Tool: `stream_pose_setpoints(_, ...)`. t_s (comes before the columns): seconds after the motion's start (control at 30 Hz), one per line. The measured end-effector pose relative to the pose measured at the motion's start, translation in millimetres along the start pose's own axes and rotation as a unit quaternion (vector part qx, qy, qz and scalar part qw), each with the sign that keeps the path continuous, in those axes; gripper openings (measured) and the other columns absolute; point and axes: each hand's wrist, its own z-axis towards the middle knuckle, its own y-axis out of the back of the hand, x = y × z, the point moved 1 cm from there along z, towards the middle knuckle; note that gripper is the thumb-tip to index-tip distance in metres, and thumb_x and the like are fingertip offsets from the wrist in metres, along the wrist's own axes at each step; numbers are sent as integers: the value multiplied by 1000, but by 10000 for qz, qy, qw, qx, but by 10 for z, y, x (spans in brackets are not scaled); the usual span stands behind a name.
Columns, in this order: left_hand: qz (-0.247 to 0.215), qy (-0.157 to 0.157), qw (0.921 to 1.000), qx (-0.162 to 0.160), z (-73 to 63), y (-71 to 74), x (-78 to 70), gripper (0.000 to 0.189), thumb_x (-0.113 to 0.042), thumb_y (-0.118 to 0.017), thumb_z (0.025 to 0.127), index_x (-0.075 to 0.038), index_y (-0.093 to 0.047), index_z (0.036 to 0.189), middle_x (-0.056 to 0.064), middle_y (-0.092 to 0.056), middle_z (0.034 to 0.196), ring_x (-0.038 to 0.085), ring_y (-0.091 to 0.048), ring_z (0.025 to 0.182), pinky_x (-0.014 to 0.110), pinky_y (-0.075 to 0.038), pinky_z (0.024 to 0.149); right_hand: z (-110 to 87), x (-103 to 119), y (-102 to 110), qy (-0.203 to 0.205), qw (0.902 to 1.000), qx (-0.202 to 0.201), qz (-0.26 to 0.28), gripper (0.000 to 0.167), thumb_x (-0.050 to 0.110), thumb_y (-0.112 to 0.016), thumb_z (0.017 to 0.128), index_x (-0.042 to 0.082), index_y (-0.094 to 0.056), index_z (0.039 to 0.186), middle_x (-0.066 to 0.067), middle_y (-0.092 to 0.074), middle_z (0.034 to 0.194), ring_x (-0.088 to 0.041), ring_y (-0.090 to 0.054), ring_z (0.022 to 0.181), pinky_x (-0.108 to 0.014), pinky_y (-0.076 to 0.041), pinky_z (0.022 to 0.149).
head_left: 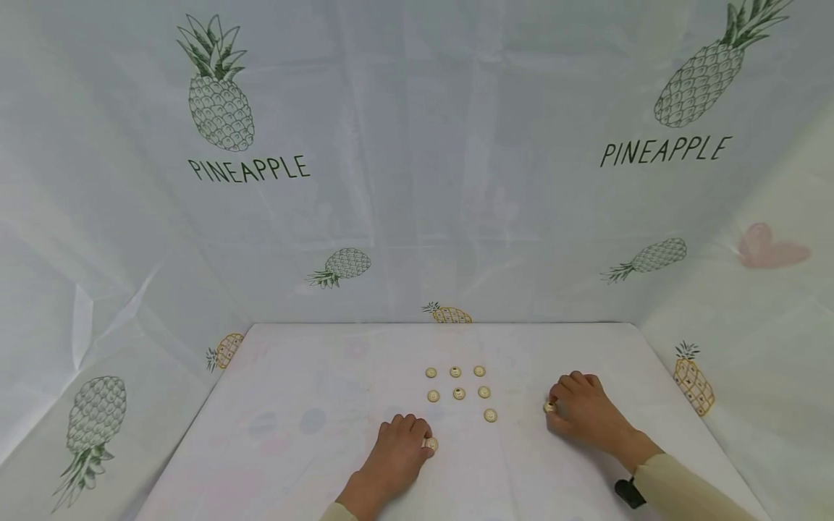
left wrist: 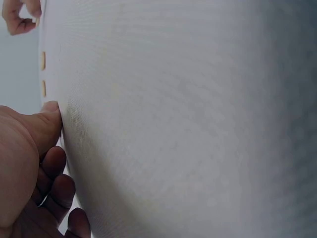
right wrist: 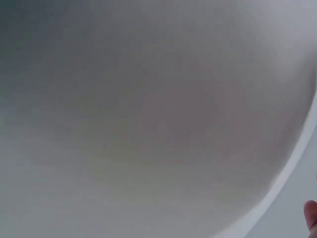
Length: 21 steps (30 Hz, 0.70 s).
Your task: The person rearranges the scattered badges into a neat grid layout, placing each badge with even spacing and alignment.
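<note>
In the head view, several small round wooden discs, pale beige with small marks on their faces, lie on the white tabletop. My left hand [head_left: 399, 456] pinches one disc [head_left: 432, 443] between thumb and fingers at the table's near side. Farther right, my right hand [head_left: 585, 414] pinches another disc [head_left: 550, 407] at its fingertips, low over the table. Between the hands lies a single disc [head_left: 491, 415], below two short rows that include a middle disc [head_left: 459, 394]. The left wrist view hides the left hand's disc behind the thumb. Only a fingertip shows in the right wrist view.
A white cloth [head_left: 313, 463] covers the table. Behind it and at both sides hang pale sheets [head_left: 417, 181] printed with pineapples. A black strap or device [head_left: 629, 493] sits at the right wrist, by the sleeve [head_left: 684, 488].
</note>
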Motion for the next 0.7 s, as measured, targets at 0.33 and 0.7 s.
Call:
stream_pose_setpoints(0.33,-44,35,10000,33,3,-10,4,22,-35,-78,95,-22,-64,106,-8,-59,99,12,-50,90,31,-36,73,242,268,-68,505,9986,-85,-102,17,25,-78,81,23,-62,87,11,-53,89,-14,-44,89,-45,-39,89)
stream_pose_setpoints(0.7,45,-4,10000,-16,3,-2,-2,22,-36,-78,95,-22,-64,105,-8,-59,98,12,-49,89,31,-35,72,401,526,-131,739,9972,35,-149,19,28,-79,82,20,-65,90,9,-55,89,-14,-45,90,-43,-41,89)
